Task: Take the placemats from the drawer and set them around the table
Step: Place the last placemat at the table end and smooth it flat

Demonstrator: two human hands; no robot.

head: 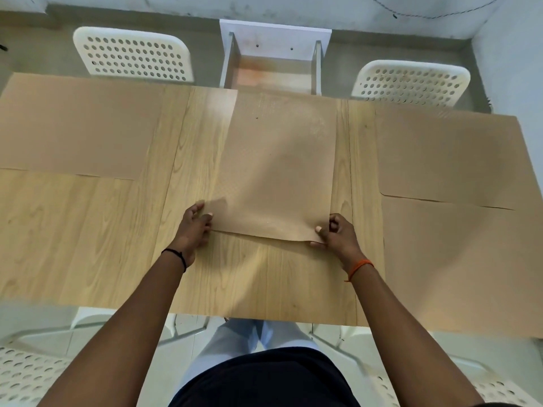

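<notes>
A tan placemat (pixel 279 165) lies lengthwise on the middle of the wooden table (pixel 88 230). My left hand (pixel 194 227) holds its near left corner, and my right hand (pixel 338 233) pinches its near right corner, which is lifted slightly off the wood. Another tan placemat (pixel 82 124) lies flat at the far left. Two more lie at the right, one placemat (pixel 449 151) at the far side and one placemat (pixel 458 265) at the near side. Beyond the table's far edge a white drawer (pixel 273 66) stands pulled open, its inside bare.
Two white perforated chairs (pixel 132 54) (pixel 411 83) stand at the far side, either side of the drawer. Two more chairs (pixel 26 374) (pixel 484 389) sit at the near corners beside my legs. A grey wall runs behind.
</notes>
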